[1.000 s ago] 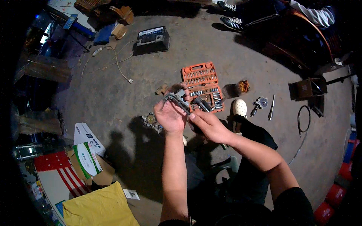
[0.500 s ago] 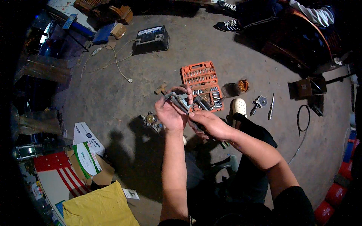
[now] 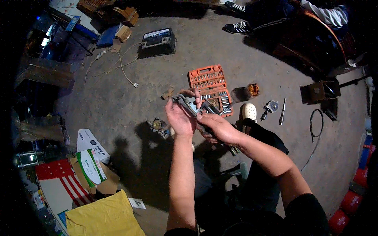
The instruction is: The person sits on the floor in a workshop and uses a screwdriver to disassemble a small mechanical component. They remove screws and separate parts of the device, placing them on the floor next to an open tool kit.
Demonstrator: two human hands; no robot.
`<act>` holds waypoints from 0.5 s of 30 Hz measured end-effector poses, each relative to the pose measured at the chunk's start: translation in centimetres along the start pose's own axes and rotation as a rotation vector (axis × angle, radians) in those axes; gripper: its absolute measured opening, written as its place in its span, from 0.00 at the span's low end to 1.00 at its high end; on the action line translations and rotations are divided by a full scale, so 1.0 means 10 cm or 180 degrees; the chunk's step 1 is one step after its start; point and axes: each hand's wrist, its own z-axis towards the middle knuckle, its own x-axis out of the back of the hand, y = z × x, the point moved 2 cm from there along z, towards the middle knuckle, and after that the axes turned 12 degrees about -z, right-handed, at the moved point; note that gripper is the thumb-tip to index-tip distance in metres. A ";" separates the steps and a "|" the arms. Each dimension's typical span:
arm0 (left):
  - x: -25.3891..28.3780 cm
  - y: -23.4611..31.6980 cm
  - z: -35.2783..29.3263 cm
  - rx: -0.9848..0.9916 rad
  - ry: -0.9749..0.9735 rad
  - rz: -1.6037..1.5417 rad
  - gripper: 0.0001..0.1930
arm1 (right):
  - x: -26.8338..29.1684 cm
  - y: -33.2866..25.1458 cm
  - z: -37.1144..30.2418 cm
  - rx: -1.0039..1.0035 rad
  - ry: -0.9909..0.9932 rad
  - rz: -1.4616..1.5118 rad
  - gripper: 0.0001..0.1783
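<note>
My left hand [image 3: 182,121] is palm up, with its fingers curled around a grey metal part [image 3: 190,107] that has a flat, pale face. My right hand [image 3: 219,129] is closed just beside it, thumb and fingertips at the part's lower end. A dark-handled tool [image 3: 235,150] sticks out below the right palm; its exact kind is mostly hidden by the fingers. Just beyond both hands an orange socket set case [image 3: 208,70] lies open on the floor, holding rows of sockets, with dark tools across its nearer half.
Right of the case stand a jar of orange-brown stuff [image 3: 253,90], a small metal assembly [image 3: 271,107] and a thin rod-like tool [image 3: 283,112]. Another metal assembly [image 3: 158,125] lies left of my hands. A car battery [image 3: 158,42] stands farther off. Boxes [image 3: 93,144] crowd the left; another person's shoe [image 3: 238,27] shows at the top.
Both hands keep their hold in nearly the same place. The metal part has tilted slightly, and the left fingers have shifted a little around it.
</note>
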 end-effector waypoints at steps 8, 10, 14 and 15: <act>-0.01 -0.07 0.04 0.0005 -0.0026 -0.0226 0.25 | -0.03 0.01 0.03 -0.0275 -0.0080 0.0292 0.20; 0.01 -0.06 0.05 0.0037 -0.0181 -0.0270 0.24 | -0.04 0.00 0.02 -0.0411 -0.0035 0.0383 0.21; 0.04 -0.08 0.07 0.0114 -0.0006 -0.0233 0.20 | -0.01 0.05 0.04 -0.0312 0.0046 0.0452 0.19; 0.05 -0.07 0.07 0.0181 0.0048 -0.0196 0.19 | -0.01 0.07 0.07 -0.0210 0.0022 0.0441 0.19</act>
